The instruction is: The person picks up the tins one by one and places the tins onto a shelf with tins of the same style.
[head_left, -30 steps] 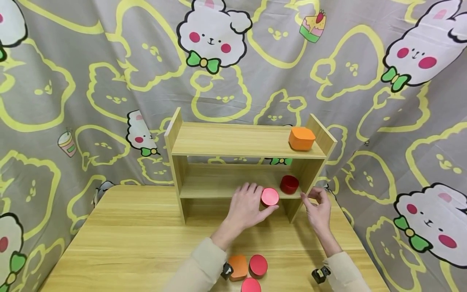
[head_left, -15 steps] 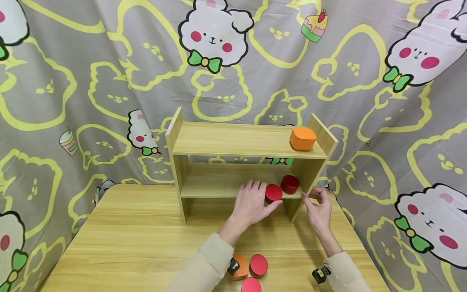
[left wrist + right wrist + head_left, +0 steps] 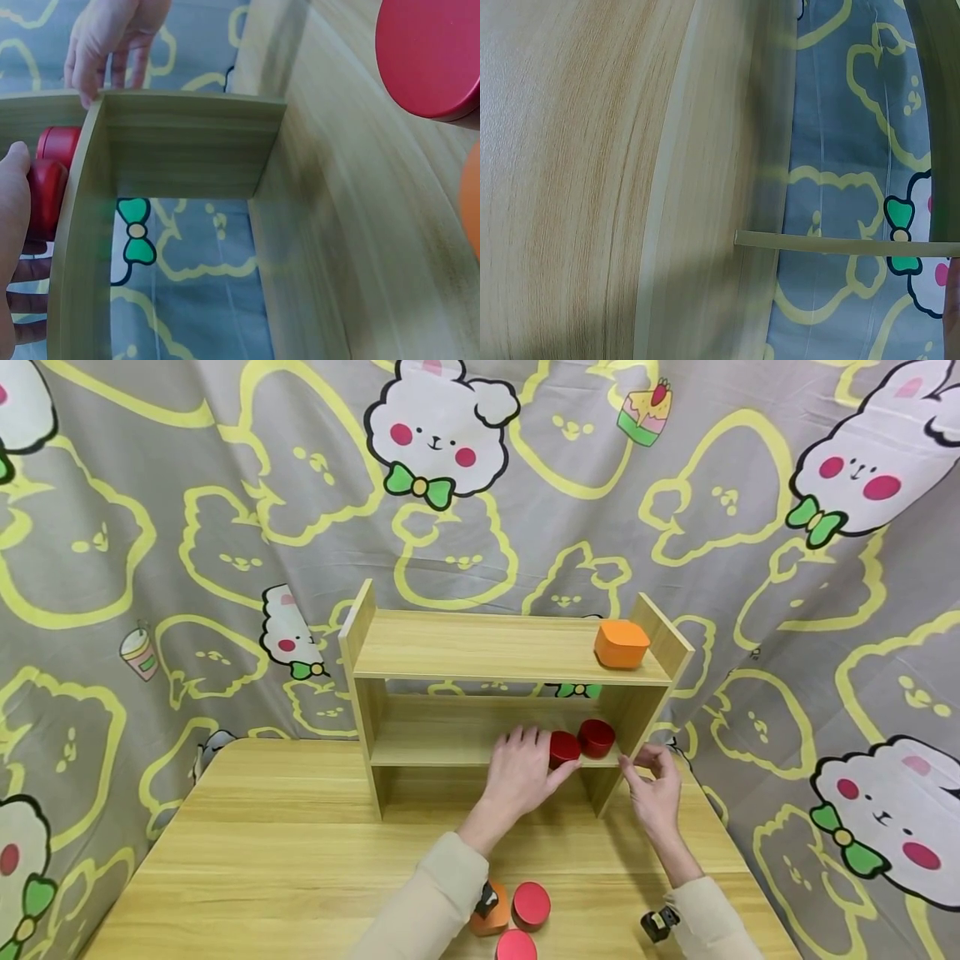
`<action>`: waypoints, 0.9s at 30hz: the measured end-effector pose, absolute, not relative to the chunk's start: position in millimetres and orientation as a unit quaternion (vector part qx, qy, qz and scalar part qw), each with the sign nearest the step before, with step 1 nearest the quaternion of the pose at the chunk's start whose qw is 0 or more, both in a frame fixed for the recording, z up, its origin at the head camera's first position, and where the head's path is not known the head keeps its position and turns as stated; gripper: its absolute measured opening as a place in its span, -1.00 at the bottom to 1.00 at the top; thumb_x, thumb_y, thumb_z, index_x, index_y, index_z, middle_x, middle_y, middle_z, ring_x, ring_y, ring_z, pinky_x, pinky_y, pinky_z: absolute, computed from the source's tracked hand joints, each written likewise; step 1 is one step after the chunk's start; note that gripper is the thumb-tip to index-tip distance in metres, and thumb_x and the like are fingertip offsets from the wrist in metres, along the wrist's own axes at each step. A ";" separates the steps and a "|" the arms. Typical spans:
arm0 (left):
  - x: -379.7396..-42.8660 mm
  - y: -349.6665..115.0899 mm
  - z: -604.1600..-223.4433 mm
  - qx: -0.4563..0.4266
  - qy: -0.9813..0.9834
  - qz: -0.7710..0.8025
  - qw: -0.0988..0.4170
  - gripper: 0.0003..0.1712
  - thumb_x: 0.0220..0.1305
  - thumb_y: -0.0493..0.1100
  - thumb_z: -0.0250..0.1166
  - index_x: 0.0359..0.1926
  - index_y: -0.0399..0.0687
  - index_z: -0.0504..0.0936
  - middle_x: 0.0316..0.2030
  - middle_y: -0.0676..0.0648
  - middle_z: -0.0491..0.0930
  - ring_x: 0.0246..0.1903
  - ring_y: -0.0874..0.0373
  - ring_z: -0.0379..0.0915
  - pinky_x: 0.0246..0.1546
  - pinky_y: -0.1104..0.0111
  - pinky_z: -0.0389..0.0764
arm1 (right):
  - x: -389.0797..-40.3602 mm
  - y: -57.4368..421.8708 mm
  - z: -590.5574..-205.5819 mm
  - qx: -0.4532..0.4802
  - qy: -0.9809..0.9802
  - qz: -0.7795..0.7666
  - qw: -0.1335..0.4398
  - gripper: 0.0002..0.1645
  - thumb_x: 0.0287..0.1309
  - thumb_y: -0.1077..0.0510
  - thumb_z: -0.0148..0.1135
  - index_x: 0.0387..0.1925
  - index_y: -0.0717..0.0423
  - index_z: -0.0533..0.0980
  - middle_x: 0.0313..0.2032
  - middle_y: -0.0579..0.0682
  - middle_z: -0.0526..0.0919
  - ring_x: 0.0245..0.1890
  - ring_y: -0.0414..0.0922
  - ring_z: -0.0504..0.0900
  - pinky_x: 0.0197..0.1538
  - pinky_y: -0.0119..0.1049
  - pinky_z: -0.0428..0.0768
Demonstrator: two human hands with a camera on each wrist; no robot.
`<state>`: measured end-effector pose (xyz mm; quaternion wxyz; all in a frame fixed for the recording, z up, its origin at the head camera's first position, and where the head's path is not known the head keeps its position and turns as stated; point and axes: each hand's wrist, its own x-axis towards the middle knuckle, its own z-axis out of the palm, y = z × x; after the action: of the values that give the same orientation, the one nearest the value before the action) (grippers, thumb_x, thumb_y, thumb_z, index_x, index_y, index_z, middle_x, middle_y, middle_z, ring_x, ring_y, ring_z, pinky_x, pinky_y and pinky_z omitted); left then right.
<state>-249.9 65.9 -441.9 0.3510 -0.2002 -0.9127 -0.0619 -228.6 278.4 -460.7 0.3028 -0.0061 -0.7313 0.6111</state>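
My left hand [image 3: 519, 772] holds a round red box [image 3: 564, 748] between thumb and fingers, at the front edge of the middle board of a wooden shelf [image 3: 480, 643]. In the left wrist view the thumb lies against this box [image 3: 46, 199]. Just right of it, very close, stands a second round red box [image 3: 596, 738] on the same board. My right hand [image 3: 654, 789] grips the shelf's right side panel, its thumb at the front edge and its fingers outside. Only a sliver of that hand [image 3: 953, 311] shows in the right wrist view.
An orange box with rounded corners [image 3: 622, 644] sits at the right of the top board. Near the table's front lie another orange box [image 3: 491, 922], partly hidden by the left wrist camera, and two round red boxes [image 3: 531, 906]. A patterned curtain [image 3: 225, 543] hangs behind.
My left hand has moved up and right with the red box, bringing it from a tilt at the shelf's front to beside the other red box. The right hand has stayed put.
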 end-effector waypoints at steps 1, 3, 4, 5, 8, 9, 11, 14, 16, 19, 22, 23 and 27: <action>-250.3 66.3 -441.7 -0.199 -0.913 -0.061 0.351 -0.27 0.16 0.58 -0.03 -0.22 0.08 0.61 -0.35 0.08 0.63 -0.33 0.16 0.55 -0.43 0.33 0.55 | -228.6 278.5 -460.7 -0.006 -0.731 0.611 0.303 -0.67 0.03 0.44 0.32 -0.16 0.42 0.43 -0.38 -0.20 0.54 -0.34 -0.35 0.59 -0.42 -0.59 0.59; -251.0 67.2 -441.4 -0.199 -0.913 -0.058 0.351 -0.27 0.17 0.58 -0.04 -0.20 0.09 0.62 -0.34 0.08 0.64 -0.32 0.16 0.56 -0.43 0.32 0.55 | -228.5 278.6 -460.8 -0.006 -0.731 0.612 0.303 -0.67 0.03 0.44 0.32 -0.15 0.42 0.42 -0.38 -0.20 0.54 -0.34 -0.36 0.59 -0.42 -0.59 0.59; -251.7 67.5 -441.6 -0.200 -0.913 -0.057 0.351 -0.27 0.17 0.58 -0.05 -0.20 0.09 0.62 -0.34 0.08 0.64 -0.32 0.16 0.56 -0.44 0.32 0.55 | -228.5 278.8 -460.9 -0.006 -0.731 0.611 0.304 -0.67 0.03 0.44 0.32 -0.15 0.42 0.42 -0.38 -0.19 0.54 -0.34 -0.36 0.59 -0.42 -0.60 0.59; -252.3 67.8 -441.7 -0.200 -0.913 -0.057 0.351 -0.27 0.18 0.57 -0.05 -0.20 0.09 0.62 -0.34 0.08 0.64 -0.32 0.16 0.56 -0.44 0.32 0.55 | -228.5 278.8 -461.0 -0.007 -0.731 0.611 0.303 -0.67 0.03 0.44 0.32 -0.15 0.42 0.42 -0.38 -0.19 0.54 -0.34 -0.36 0.58 -0.42 -0.59 0.59; -254.8 68.4 -442.3 -0.202 -0.913 -0.058 0.350 -0.27 0.19 0.57 -0.06 -0.21 0.08 0.61 -0.34 0.07 0.65 -0.33 0.15 0.56 -0.46 0.32 0.54 | -228.4 278.8 -461.0 -0.009 -0.733 0.610 0.303 -0.67 0.04 0.43 0.32 -0.15 0.41 0.43 -0.37 -0.18 0.55 -0.34 -0.36 0.58 -0.42 -0.59 0.59; -255.6 68.5 -442.4 -0.202 -0.913 -0.058 0.350 -0.27 0.19 0.57 -0.06 -0.22 0.08 0.61 -0.35 0.07 0.64 -0.34 0.15 0.56 -0.46 0.32 0.54 | -228.3 278.8 -461.0 -0.009 -0.733 0.609 0.303 -0.67 0.04 0.43 0.32 -0.15 0.41 0.43 -0.37 -0.18 0.55 -0.34 -0.36 0.58 -0.42 -0.59 0.59; -257.3 68.6 -442.4 -0.201 -0.914 -0.057 0.347 -0.26 0.20 0.57 -0.07 -0.22 0.07 0.62 -0.34 0.07 0.65 -0.34 0.16 0.57 -0.46 0.32 0.54 | -228.2 278.7 -461.0 -0.008 -0.733 0.609 0.303 -0.67 0.04 0.43 0.32 -0.15 0.41 0.43 -0.37 -0.17 0.55 -0.34 -0.36 0.58 -0.42 -0.59 0.58; -259.5 68.3 -442.0 -0.200 -0.917 -0.050 0.342 -0.24 0.21 0.57 -0.11 -0.20 0.07 0.62 -0.32 0.06 0.66 -0.31 0.16 0.58 -0.43 0.31 0.56 | -228.1 278.5 -460.7 -0.007 -0.731 0.611 0.303 -0.67 0.03 0.44 0.32 -0.15 0.42 0.43 -0.37 -0.15 0.55 -0.34 -0.36 0.58 -0.43 -0.59 0.58; -260.7 67.9 -441.7 -0.199 -0.919 -0.045 0.339 -0.23 0.21 0.58 -0.12 -0.19 0.07 0.62 -0.30 0.06 0.67 -0.28 0.16 0.58 -0.41 0.31 0.56 | -228.0 278.4 -460.5 -0.007 -0.731 0.612 0.302 -0.67 0.03 0.44 0.32 -0.15 0.43 0.43 -0.37 -0.16 0.55 -0.34 -0.36 0.58 -0.43 -0.59 0.58; -262.5 67.1 -441.4 -0.197 -0.920 -0.045 0.336 -0.24 0.21 0.57 -0.10 -0.19 0.06 0.62 -0.29 0.06 0.67 -0.27 0.15 0.59 -0.39 0.29 0.57 | -227.8 278.1 -460.1 -0.008 -0.732 0.612 0.301 -0.67 0.04 0.43 0.32 -0.15 0.42 0.43 -0.37 -0.16 0.54 -0.34 -0.37 0.58 -0.43 -0.59 0.58; -264.2 66.4 -441.6 -0.194 -0.922 -0.051 0.330 -0.25 0.20 0.57 -0.07 -0.20 0.06 0.62 -0.30 0.06 0.66 -0.27 0.15 0.59 -0.39 0.28 0.57 | -227.0 277.8 -459.5 -0.008 -0.732 0.612 0.300 -0.67 0.05 0.43 0.32 -0.14 0.42 0.43 -0.36 -0.16 0.55 -0.33 -0.36 0.58 -0.43 -0.60 0.58; -264.9 66.2 -441.7 -0.192 -0.923 -0.052 0.329 -0.25 0.20 0.57 -0.07 -0.20 0.06 0.61 -0.31 0.06 0.66 -0.28 0.15 0.58 -0.39 0.29 0.56 | -226.7 277.8 -459.3 -0.008 -0.732 0.611 0.300 -0.67 0.05 0.43 0.31 -0.14 0.43 0.43 -0.36 -0.15 0.55 -0.33 -0.35 0.58 -0.43 -0.60 0.57; -270.1 66.0 -441.5 -0.187 -0.928 -0.055 0.318 -0.25 0.20 0.57 -0.08 -0.21 0.06 0.60 -0.34 0.05 0.65 -0.29 0.14 0.57 -0.41 0.29 0.53 | -229.8 278.2 -458.2 -0.008 -0.735 0.609 0.298 -0.67 0.05 0.43 0.31 -0.14 0.44 0.43 -0.36 -0.13 0.54 -0.32 -0.34 0.58 -0.43 -0.61 0.55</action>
<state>-270.1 66.0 -441.5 0.3177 -0.1869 -0.9279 -0.0552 -229.8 278.2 -458.2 0.2983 -0.0079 -0.7350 0.6089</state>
